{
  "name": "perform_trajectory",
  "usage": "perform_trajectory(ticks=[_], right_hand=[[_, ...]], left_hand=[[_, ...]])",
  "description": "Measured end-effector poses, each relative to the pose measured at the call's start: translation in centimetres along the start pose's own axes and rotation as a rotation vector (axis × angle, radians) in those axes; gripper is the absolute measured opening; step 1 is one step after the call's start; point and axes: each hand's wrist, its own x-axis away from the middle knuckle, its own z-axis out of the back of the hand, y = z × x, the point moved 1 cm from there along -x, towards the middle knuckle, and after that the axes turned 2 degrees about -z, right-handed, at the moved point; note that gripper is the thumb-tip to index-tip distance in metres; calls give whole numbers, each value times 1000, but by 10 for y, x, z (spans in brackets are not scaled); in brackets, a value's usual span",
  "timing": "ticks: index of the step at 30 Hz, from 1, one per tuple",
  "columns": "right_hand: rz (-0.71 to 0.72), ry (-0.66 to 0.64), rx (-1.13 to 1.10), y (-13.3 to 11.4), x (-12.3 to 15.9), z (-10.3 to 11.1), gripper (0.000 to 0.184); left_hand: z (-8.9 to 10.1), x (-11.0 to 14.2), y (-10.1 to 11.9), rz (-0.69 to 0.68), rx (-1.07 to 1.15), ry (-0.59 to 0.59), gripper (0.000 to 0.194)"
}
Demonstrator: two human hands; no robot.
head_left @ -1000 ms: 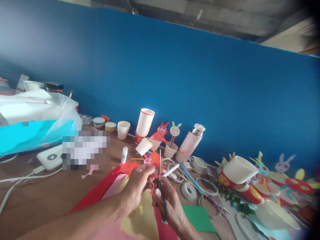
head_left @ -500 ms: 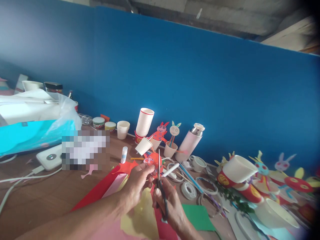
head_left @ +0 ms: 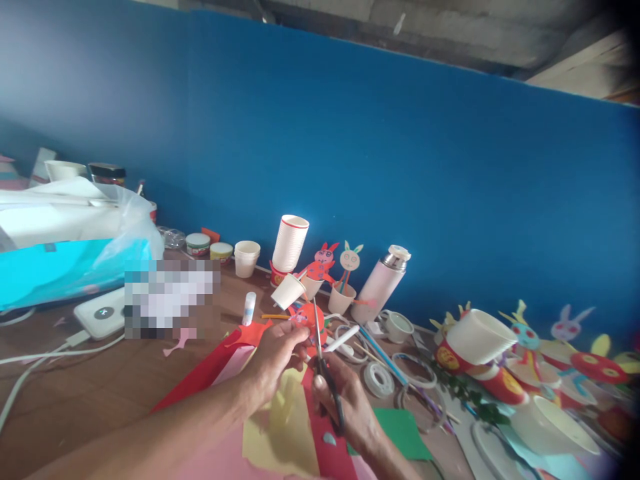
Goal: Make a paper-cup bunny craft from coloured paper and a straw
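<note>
My left hand [head_left: 274, 355] pinches a small red paper cut-out [head_left: 306, 319] with a pink face on it, held just above the table. My right hand [head_left: 347, 408] is closed round the black handles of a pair of scissors [head_left: 326, 368]. The blades point up and their tips meet the red cut-out. Sheets of red, yellow, pink and green paper [head_left: 287, 427] lie under both hands.
Behind the hands stand a stack of paper cups [head_left: 289, 243], rabbit figures in cups [head_left: 345, 280], a pink flask [head_left: 379, 283], tape rolls [head_left: 378, 380] and a glue stick [head_left: 248, 309]. More cups and paper rabbits [head_left: 505, 360] crowd the right. A power bank [head_left: 97, 317] with cables lies left.
The scissors have tilted, their handles swinging a little right and down with my right hand. My left hand keeps the red cut-out in nearly the same place.
</note>
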Motion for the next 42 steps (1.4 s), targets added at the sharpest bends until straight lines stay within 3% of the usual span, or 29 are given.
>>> perform_trajectory(ticks=[30,42], right_hand=[[-2,-25,-18,0,-1,6,45],[24,-71,32,-7,1,11,43]], left_hand=[[3,-4,6,-25,-174,-41,14],[7,-7,12,-19,-247,-120,13]])
